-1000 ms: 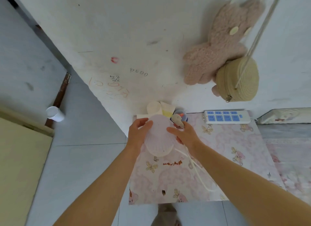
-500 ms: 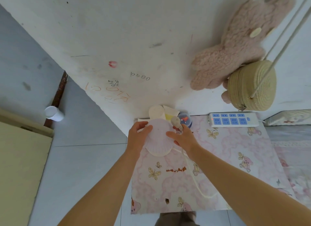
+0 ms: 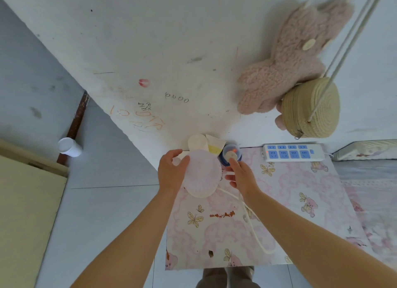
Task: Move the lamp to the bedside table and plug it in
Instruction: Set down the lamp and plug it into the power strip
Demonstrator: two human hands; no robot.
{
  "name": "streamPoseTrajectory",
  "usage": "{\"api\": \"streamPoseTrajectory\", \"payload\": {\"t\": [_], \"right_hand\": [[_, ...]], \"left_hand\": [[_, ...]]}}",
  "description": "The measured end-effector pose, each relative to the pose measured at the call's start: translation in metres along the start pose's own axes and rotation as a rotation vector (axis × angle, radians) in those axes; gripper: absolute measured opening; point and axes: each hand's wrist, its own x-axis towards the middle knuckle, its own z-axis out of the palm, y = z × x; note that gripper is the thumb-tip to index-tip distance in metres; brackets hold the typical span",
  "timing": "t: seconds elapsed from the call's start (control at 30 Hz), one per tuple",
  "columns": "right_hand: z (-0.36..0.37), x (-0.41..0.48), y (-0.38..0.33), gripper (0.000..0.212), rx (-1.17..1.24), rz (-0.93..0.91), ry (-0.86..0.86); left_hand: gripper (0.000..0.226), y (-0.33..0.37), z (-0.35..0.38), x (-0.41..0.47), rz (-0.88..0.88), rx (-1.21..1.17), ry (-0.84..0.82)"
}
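The lamp, with a pale pink pleated shade, stands at the back left corner of the bedside table, which has a pink bear-and-butterfly cover. My left hand grips the left side of the shade. My right hand is just off the shade's right side and pinches a small pale plug at its fingertips. The white cord loops from the lamp across the table. A white power strip with blue sockets lies at the back of the table, apart from the plug.
A blue jar and pale paper cups crowd the table's back corner beside the lamp. A plush bear bag and a woven round bag hang on the wall. A bed adjoins on the right. A white cup stands on the floor.
My right hand has come off the shade and moved right with the plug. The lamp has settled slightly lower on the table corner. My view has moved closer.
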Motion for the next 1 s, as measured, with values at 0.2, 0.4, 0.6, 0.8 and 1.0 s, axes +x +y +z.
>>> {"api": "streamPoseTrajectory", "payload": {"t": [0.2, 0.4, 0.6, 0.8, 1.0], "right_hand": [[-0.021, -0.011, 0.009, 0.020, -0.066, -0.058, 0.000], [-0.052, -0.026, 0.010, 0.022, -0.054, -0.063, 0.070], [-0.089, -0.034, 0.014, 0.018, 0.004, -0.066, 0.121], [-0.134, -0.040, 0.027, 0.018, 0.098, -0.031, 0.195], [-0.172, -0.042, 0.039, 0.023, -0.001, -0.080, 0.124]], "left_hand": [[0.013, 0.027, 0.000, -0.020, 0.358, 0.255, 0.119], [0.013, 0.043, 0.035, -0.044, 0.424, 0.307, -0.269], [0.015, 0.048, 0.083, -0.069, 0.360, 0.362, -0.530], [0.009, 0.057, 0.124, -0.088, 0.201, 0.201, -0.606], [0.006, 0.072, 0.166, -0.106, -0.011, 0.003, -0.572]]}}
